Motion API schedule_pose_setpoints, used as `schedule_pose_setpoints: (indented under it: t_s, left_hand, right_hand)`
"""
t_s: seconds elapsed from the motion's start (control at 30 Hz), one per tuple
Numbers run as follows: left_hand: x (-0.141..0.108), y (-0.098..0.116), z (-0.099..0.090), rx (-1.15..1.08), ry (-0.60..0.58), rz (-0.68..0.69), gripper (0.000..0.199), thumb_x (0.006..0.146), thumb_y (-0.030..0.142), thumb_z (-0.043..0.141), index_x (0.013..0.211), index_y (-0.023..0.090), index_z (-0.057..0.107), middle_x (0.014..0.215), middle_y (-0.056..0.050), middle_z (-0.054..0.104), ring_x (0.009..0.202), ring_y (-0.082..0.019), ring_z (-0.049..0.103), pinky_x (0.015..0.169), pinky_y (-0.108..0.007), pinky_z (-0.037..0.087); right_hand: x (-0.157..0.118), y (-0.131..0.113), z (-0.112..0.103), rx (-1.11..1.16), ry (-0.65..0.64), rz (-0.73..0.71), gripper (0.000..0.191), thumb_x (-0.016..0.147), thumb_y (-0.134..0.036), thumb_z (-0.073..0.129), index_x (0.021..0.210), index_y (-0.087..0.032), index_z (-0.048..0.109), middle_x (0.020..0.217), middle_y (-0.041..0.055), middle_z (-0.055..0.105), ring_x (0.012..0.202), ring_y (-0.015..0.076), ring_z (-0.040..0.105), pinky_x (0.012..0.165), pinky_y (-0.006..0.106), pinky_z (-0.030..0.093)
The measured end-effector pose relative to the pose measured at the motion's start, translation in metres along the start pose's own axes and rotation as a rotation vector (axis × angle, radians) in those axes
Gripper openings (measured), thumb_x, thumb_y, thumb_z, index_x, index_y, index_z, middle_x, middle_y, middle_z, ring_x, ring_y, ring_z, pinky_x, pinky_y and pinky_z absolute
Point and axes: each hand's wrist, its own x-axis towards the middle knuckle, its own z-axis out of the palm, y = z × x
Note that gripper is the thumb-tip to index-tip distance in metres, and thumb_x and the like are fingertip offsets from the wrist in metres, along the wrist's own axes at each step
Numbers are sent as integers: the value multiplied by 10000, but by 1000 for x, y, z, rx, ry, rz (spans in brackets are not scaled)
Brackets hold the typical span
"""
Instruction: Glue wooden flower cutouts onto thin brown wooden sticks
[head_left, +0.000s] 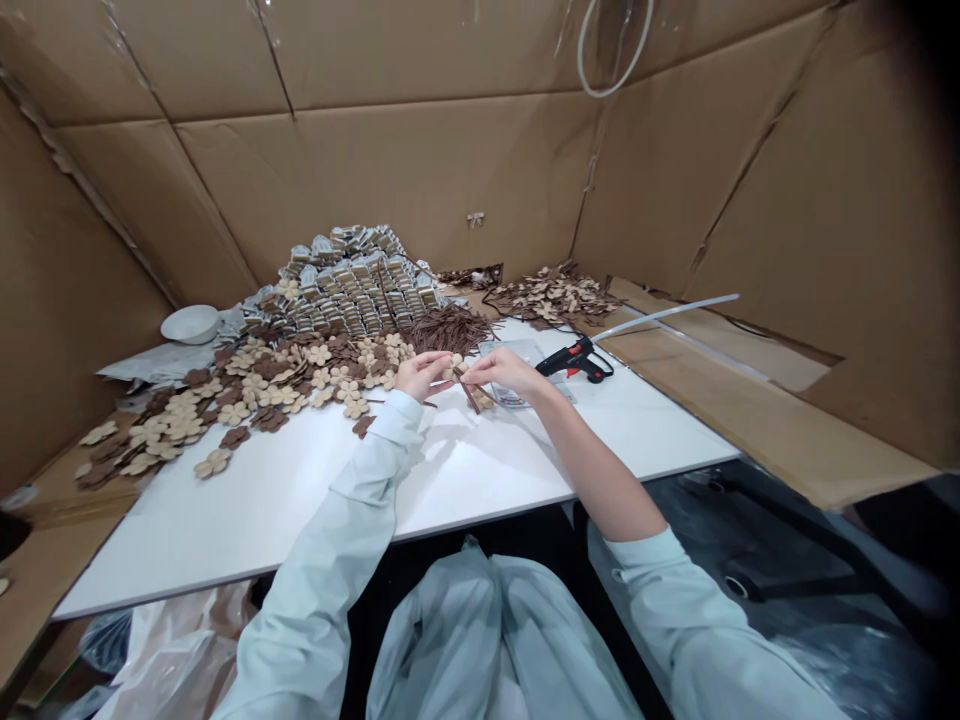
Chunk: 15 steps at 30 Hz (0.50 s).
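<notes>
Above the middle of the white table, my left hand (423,376) and my right hand (504,371) are close together, fingers pinched. Between them is a small beige flower piece (457,366) with a dark brown strip (469,394) hanging down from it. My left fingertips grip the flower's left side. The right fingertips pinch the brown strip beside the flower. To the right, a black glue gun (576,360) with a red trigger lies on a clear plastic packet (517,356). Beyond my hands lies a heap of thin brown strips (451,328).
Beige and brown flower pieces (255,385) spread over the left of the white table (480,480). Behind them rises a stack of small wrapped items (352,285). A white bowl (190,324) stands far left. More flower pieces (559,294) lie back right. Cardboard walls (420,170) surround the table.
</notes>
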Motion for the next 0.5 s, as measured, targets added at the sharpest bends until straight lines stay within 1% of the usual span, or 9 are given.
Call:
schedule_pose_setpoints:
  t_s: [0.13,0.23,0.3,0.43,0.5]
  left_hand:
    - [2,-7,2,32,37,80,423,398,305,758,749,126,605,691,-25,618,631,-92,555,640,-252,476]
    - [4,-11,2,64,60,109,436,384,343,756,720,122,589,657,-19,609,590,-83,541,585,-230,465]
    - [5,-12,2,76,69,117,451,381,360,755,722,120,584,651,-20,610,581,-83,538,575,-230,462]
    - [7,-13,0,84,69,100,557,366,360,764,838,122,589,674,-35,628,583,-96,552,590,-251,467]
    - [8,-14,-1,87,67,82,547,365,369,762,819,111,599,691,-48,636,589,-98,556,605,-254,468]
  right_hand:
    - [-3,-5,1,8,-9,3,245,576,-327,609,606,-91,670,557,31,590,554,107,461,571,247,354]
    - [-2,-4,1,11,-9,-10,240,571,-321,609,603,-90,666,553,26,584,550,103,455,565,241,350]
    - [-1,-2,1,-3,-7,-23,243,573,-319,605,618,-89,667,561,25,586,552,102,458,560,236,347]
    - [1,1,1,-86,-16,-49,273,594,-342,579,632,-86,666,555,21,582,530,98,448,519,227,323]
    - [0,1,2,-117,-26,-60,288,607,-352,563,630,-83,663,548,20,576,513,92,433,492,220,306]
